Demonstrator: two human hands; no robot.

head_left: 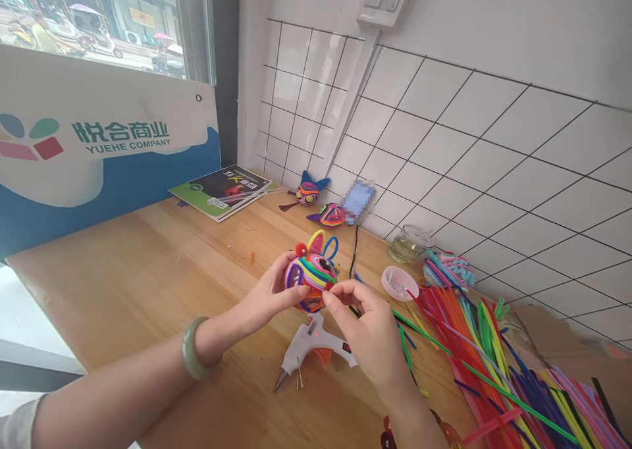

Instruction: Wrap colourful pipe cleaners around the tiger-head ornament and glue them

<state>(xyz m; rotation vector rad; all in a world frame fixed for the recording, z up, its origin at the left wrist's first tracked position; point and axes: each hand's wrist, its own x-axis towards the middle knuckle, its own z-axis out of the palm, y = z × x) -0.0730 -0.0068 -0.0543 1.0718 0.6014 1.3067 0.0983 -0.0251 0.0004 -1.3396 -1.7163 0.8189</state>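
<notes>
A round striped figure made of chenille stems, with a yellow-and-pink ear, a blue loop and a red pompom on top, is held up over the wooden table. My left hand grips it from the left, thumb across its lower front. At the lower right edge of the figure, my right hand pinches with thumb and forefinger; the exact bit between the fingertips is too small to make out. Just below, a white hot glue gun rests on its wire stand, nozzle toward the lower left, a red light showing.
Bundles of coloured chenille stems spread over the right side. A pink bowl and a glass jar stand near the tiled wall. Behind are two striped figures, a blurred phone with a cable, and magazines.
</notes>
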